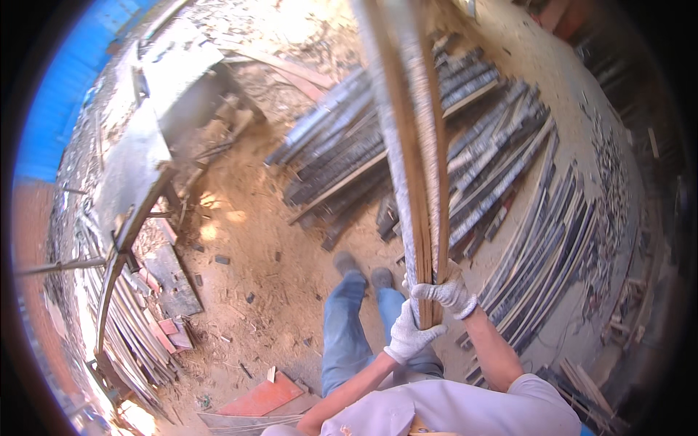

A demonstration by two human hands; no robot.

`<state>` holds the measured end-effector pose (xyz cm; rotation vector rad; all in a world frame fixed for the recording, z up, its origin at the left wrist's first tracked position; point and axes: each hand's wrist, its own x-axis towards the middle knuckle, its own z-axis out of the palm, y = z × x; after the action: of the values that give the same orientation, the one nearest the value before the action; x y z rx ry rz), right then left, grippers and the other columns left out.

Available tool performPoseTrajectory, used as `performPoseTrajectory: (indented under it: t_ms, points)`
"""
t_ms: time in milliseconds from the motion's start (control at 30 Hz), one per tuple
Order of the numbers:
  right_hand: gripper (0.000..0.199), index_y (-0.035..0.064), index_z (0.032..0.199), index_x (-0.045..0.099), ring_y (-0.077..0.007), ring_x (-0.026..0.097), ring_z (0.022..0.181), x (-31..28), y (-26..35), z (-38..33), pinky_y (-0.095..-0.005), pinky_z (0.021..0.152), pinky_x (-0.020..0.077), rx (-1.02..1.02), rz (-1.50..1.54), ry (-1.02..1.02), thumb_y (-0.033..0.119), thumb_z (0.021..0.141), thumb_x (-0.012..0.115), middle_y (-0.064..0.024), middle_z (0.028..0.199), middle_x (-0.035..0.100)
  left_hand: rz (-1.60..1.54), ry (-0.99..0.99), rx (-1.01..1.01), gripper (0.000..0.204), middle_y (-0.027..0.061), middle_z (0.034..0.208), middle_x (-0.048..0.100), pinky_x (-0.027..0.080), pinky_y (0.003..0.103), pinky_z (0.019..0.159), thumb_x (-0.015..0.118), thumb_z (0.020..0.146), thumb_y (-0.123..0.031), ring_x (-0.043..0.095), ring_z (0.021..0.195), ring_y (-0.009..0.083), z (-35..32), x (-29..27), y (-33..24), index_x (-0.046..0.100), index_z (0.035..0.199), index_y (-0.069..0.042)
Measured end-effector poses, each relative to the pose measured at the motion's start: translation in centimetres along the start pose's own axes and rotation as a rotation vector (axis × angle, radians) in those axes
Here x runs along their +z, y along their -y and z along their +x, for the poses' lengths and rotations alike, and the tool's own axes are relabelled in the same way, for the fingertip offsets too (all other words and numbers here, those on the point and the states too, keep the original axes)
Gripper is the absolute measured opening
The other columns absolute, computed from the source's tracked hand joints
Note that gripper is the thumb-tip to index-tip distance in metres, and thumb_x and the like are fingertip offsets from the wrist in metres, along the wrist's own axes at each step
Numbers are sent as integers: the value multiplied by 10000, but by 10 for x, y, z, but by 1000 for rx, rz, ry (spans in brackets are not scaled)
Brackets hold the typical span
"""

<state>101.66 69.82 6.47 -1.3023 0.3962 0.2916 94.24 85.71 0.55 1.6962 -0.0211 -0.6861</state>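
Observation:
Long wooden boards [416, 182] stand steeply in front of me, with brown sawn faces and pale, rough outer edges. My left hand [413, 336], in a white knit glove, wraps round their lower end. A little higher, my right hand [449, 292] in a matching glove closes on the same boards from the right side. Their far end runs out past the top of the view and blurs slightly. How many boards are in the bundle I cannot tell.
Stacks of dark-edged boards [342, 149] lie ahead, and more strips [534, 254] spread to the right. A metal-topped bench [134, 171] stands left, beside a pile of slats [138, 341]. Red panels [263, 398] lie near my legs. Sawdust and scraps cover the ground [247, 291].

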Motion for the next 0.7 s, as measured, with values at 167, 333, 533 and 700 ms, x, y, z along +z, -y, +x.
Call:
performPoseTrajectory:
  t_ms: [167,333,533,700]
  points:
    - [598,41,1222,677,-131,675,979,72,63,16,-327,874,574,-63,-386,299,212,733,976,-36,1058,741,-830,-112,143,1060,155,1590,446,441,447,1194,910,823,-276,491,1454,292,42,-165,-102,277,1640,-36]
    - [660,25,1243,676,-155,664,988,175,71,26,-352,916,553,104,-688,539,267,702,966,-64,1051,732,-1222,-227,379,820,165,1444,606,568,493,1069,877,881,-388,647,1274,343,27,-311,-134,488,1498,-12]
    - [683,26,1310,663,-155,680,1022,305,56,56,-345,920,557,425,-449,693,376,775,905,-69,1094,745,-1262,-396,288,596,139,1233,731,624,430,958,838,928,-307,733,1090,272,-31,-442,-94,606,1376,11]
    - [860,-8,1176,665,-170,642,907,381,44,106,-359,821,546,81,-717,707,771,824,758,-95,963,700,-1338,-391,333,630,108,1364,675,573,460,1050,786,964,-329,685,1206,281,-30,-531,-72,552,1470,-37]
